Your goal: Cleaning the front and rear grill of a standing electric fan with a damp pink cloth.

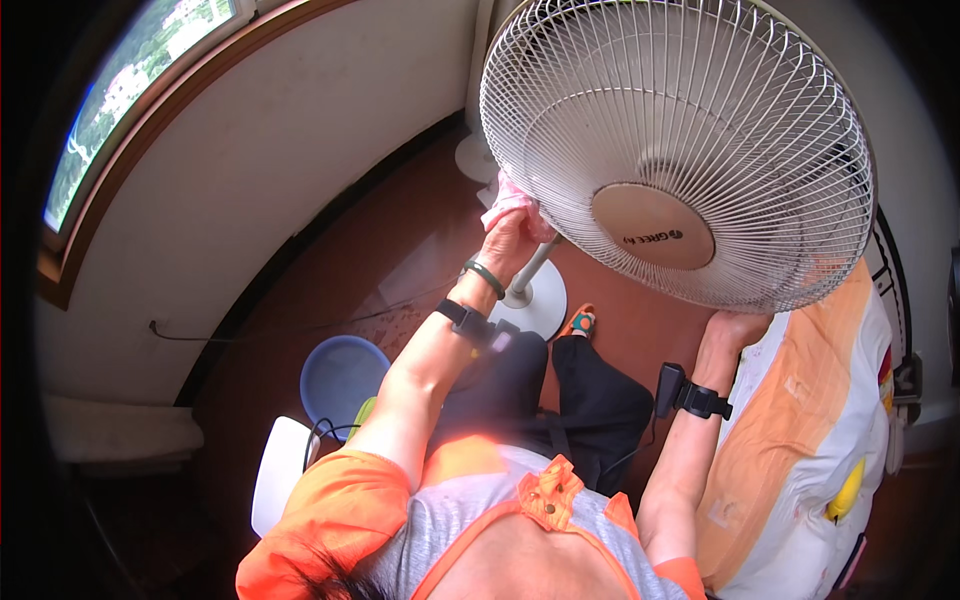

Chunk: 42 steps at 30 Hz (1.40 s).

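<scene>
A Gree pedestal fan (654,226) with a round wire grille fills the upper right, tilted towards me. My left hand (508,241) holds a pink cloth (511,204) against the lower left edge of the grille. At the grille's lower right rim is my right hand (739,328), its fingers largely hidden behind the fan; whether they grip it does not show. The fan's pole runs down to a round white base (551,300) on the floor. Both my wrists wear black straps with small devices.
A blue basin (336,379) stands on the red-brown floor near a white stool (279,472). Along the right is a bed with an orange and white cover (780,450). A cord (195,338) runs from the wall across the floor. A window (127,90) is at the upper left.
</scene>
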{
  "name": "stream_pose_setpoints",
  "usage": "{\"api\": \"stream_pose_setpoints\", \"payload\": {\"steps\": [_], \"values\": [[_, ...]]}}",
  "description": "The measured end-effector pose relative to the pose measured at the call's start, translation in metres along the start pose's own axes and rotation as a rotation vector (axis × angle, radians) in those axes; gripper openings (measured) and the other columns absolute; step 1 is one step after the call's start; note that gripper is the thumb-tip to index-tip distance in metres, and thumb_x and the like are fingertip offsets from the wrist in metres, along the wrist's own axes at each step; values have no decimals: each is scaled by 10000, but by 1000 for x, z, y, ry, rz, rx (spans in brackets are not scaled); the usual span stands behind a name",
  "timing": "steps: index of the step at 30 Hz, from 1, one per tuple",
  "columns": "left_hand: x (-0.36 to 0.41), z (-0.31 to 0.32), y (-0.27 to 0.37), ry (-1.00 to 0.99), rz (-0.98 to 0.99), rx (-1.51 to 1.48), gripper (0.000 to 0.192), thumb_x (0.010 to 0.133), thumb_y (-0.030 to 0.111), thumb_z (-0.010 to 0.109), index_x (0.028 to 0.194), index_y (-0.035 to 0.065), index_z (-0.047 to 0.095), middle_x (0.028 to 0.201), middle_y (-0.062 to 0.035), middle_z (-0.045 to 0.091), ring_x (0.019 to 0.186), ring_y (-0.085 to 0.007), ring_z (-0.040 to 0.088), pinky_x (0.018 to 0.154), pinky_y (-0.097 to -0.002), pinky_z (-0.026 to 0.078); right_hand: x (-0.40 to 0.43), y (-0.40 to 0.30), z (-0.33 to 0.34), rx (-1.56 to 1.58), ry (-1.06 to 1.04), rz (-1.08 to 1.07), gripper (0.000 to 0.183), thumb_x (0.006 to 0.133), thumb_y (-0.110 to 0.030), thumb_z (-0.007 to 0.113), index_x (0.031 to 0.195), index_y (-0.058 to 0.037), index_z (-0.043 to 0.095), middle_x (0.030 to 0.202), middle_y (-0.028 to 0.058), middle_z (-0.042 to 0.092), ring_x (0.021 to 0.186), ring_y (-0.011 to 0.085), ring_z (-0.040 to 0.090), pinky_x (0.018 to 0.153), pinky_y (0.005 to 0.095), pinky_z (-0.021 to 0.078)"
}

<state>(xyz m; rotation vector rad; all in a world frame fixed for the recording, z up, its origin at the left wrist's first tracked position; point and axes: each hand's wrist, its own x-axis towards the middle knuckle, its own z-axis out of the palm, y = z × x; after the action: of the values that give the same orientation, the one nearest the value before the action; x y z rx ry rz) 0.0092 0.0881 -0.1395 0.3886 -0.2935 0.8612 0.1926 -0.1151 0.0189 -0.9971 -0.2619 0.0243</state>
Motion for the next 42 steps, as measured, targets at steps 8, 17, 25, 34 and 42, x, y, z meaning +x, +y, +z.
{"api": "stream_pose_setpoints", "payload": {"steps": [8,17,25,34,42], "values": [[1,50,-6,541,76,24,168,775,98,469,608,89,454,572,-13,372,540,-128,348,513,-255,296,-1,0,-1,-23,45,-11,469,850,-271,336,1190,51,344,1231,148,377,1088,246,412,908,351,336],[12,62,-5,832,127,63,265,821,229,474,597,100,419,522,-16,417,523,-141,410,479,-277,348,6,3,-9,20,-12,-18,475,850,-277,338,1190,55,340,1238,147,367,1098,248,398,925,356,316],[11,22,-10,718,118,85,286,848,290,453,1074,116,473,1131,-16,484,1077,-188,419,965,-378,291,5,2,-10,13,40,-6,483,843,-281,359,1177,67,347,1228,155,378,1074,246,418,914,344,329],[3,56,-7,646,140,-41,239,821,327,494,911,106,489,808,-33,547,770,-170,519,722,-350,454,-3,-3,-1,-5,94,15,457,845,-256,346,1162,71,366,1212,158,395,1061,254,431,893,362,351],[0,67,-6,561,118,-95,183,840,244,490,696,136,521,537,78,465,509,-68,434,507,-229,376,1,1,-7,5,17,3,463,853,-257,322,1185,64,344,1230,166,371,1086,263,409,903,368,343]]}}
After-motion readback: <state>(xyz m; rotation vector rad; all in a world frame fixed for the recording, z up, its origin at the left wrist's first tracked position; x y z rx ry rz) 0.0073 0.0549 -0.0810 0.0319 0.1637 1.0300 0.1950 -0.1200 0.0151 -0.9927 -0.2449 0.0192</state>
